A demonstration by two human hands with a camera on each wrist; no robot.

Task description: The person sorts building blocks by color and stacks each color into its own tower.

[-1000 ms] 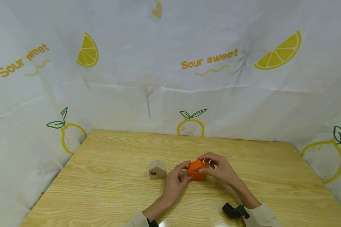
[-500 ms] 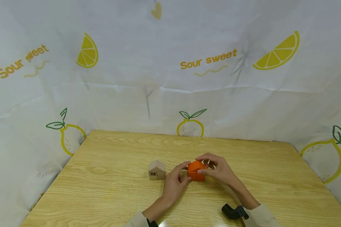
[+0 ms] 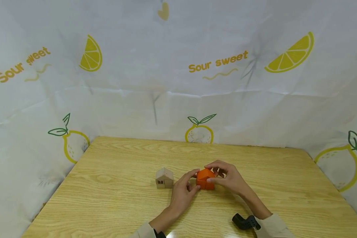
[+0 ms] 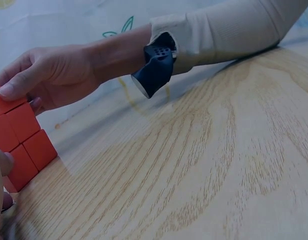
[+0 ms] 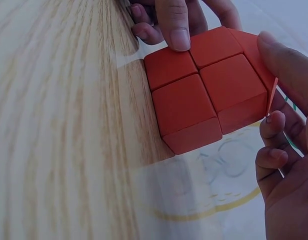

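Note:
Several orange cubes [image 3: 204, 185] stand stacked in a square on the wooden table, topped by an orange triangular block [image 3: 205, 174] like a house roof. My left hand [image 3: 182, 191] grips the left side of the cubes, thumb at the front and a finger at the back. On the right, my right hand [image 3: 227, 177] pinches the triangular block, thumb in front and index finger behind. From the right wrist view, the cubes [image 5: 184, 100] show narrow seams between them and the triangular block [image 5: 251, 50] lies against their upper faces. The back of the stack is hidden.
Left of my hands stands a small plain-wood block house [image 3: 164, 178] with a dark letter R on one block. The wooden table [image 3: 113, 185] extends around both. A white cloth with lemon prints [image 3: 131, 109] hangs at the back and sides.
The triangular block has shifted slightly left and down, from a small tilt with a gap to sitting level on the cubes. Both hands have stayed nearly in place.

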